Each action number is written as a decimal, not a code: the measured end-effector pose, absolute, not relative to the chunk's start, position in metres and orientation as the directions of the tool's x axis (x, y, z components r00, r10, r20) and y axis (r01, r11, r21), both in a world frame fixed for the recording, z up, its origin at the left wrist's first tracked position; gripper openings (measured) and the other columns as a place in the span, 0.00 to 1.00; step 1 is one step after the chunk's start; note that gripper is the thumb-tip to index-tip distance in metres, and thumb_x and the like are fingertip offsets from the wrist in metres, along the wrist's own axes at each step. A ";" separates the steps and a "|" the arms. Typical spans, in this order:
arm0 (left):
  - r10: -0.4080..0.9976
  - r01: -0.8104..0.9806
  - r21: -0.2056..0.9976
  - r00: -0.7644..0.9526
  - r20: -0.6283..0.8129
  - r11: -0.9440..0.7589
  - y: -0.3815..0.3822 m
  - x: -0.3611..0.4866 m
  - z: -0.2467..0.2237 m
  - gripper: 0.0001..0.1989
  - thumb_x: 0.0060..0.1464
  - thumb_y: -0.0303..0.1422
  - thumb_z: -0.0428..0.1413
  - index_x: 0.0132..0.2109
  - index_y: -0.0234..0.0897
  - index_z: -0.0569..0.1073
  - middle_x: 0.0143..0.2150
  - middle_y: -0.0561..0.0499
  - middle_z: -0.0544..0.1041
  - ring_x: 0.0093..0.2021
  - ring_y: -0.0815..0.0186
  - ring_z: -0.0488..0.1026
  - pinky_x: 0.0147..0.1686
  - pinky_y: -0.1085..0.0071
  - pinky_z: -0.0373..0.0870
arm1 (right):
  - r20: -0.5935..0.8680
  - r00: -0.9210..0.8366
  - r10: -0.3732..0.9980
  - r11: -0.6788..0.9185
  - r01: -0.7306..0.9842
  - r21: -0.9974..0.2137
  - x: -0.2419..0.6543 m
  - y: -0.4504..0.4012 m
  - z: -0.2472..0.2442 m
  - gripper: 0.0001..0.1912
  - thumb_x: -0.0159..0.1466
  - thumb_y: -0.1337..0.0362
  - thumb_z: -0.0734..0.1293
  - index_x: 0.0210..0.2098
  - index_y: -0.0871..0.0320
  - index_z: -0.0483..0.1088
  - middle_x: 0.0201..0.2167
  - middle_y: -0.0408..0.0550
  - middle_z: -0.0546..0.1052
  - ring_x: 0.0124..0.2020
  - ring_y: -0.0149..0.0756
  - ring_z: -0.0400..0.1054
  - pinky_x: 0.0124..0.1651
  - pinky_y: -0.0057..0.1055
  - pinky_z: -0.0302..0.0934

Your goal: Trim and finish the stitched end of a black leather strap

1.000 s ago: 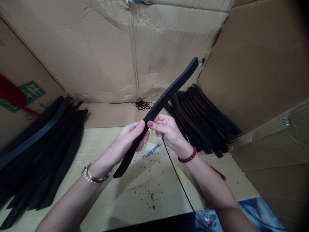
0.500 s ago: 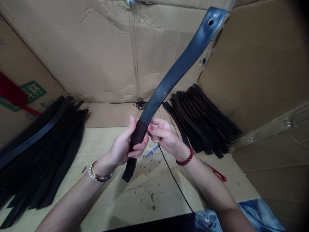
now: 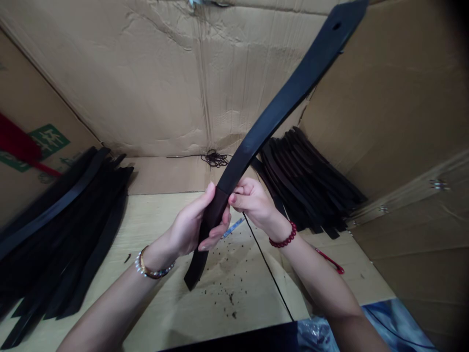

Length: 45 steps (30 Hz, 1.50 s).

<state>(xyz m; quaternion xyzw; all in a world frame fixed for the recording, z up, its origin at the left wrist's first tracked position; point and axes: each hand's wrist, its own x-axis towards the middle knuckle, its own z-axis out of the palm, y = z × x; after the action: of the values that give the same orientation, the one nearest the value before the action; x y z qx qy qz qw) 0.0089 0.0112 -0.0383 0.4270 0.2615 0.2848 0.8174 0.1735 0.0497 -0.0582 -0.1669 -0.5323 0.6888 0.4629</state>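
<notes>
My left hand (image 3: 194, 220) wraps round the lower part of a long, curved black strip (image 3: 278, 112), thumb on its face. The strip tilts up to the right and has a round hole near its wide top end. A dark wrapped section (image 3: 214, 210) covers the part at my left hand, and the bare narrow end sticks out below. My right hand (image 3: 252, 203) is closed in a pinch at the right edge of the wrapping. A thin black cord (image 3: 267, 274) runs from under this hand down to the front edge.
Piles of similar black strips lie at the left (image 3: 66, 234) and right (image 3: 308, 181). Red-handled snips (image 3: 331, 261) rest beside my right forearm. A blue-and-white strip (image 3: 233, 228), dark crumbs (image 3: 230, 296) and a tangled cord (image 3: 214, 158) lie on the table. Cardboard walls (image 3: 154, 88) surround the space.
The strip's top end has swung up and to the right, and its face looks darker. Both hands have shifted slightly right, keeping their grips.
</notes>
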 end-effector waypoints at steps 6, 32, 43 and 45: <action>0.919 -0.244 0.965 0.394 0.007 0.097 0.016 0.018 -0.041 0.24 0.58 0.54 0.55 0.37 0.35 0.67 0.27 0.56 0.66 0.16 0.79 0.59 0.13 0.82 0.54 | 0.206 -0.299 0.932 0.042 -0.474 -0.880 0.169 0.048 -0.049 0.21 0.46 0.59 0.82 0.31 0.61 0.72 0.22 0.40 0.73 0.20 0.22 0.60 0.22 0.23 0.51; 0.872 -0.164 0.979 0.489 -0.028 0.123 0.025 0.018 -0.053 0.38 0.57 0.66 0.39 0.30 0.33 0.69 0.20 0.52 0.67 0.16 0.74 0.63 0.16 0.78 0.63 | 0.289 -0.384 0.877 0.157 -0.340 -0.927 0.175 0.043 -0.045 0.13 0.59 0.56 0.74 0.31 0.61 0.75 0.19 0.41 0.73 0.17 0.24 0.61 0.20 0.24 0.52; 0.924 -0.286 0.928 0.362 -0.127 0.239 0.019 0.019 -0.047 0.27 0.61 0.55 0.51 0.31 0.33 0.69 0.19 0.57 0.62 0.13 0.79 0.52 0.12 0.81 0.48 | 0.227 -0.372 0.900 0.078 -0.376 -0.924 0.169 0.050 -0.055 0.16 0.57 0.54 0.76 0.30 0.60 0.73 0.17 0.37 0.67 0.16 0.20 0.45 0.18 0.26 0.36; 0.910 -0.279 0.922 0.386 -0.149 0.269 0.019 0.018 -0.047 0.30 0.60 0.58 0.48 0.29 0.33 0.69 0.17 0.57 0.61 0.12 0.79 0.50 0.11 0.81 0.47 | 0.209 -0.407 0.889 0.023 -0.417 -0.908 0.169 0.053 -0.059 0.16 0.57 0.54 0.76 0.31 0.60 0.72 0.16 0.35 0.65 0.15 0.20 0.42 0.18 0.26 0.33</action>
<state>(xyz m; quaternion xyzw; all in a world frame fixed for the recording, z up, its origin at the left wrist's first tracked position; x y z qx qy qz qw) 0.0182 0.0193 -0.0467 0.4357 0.3622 0.4190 0.7095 0.1694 0.0531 -0.0592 -0.2284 -0.5166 0.6607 0.4944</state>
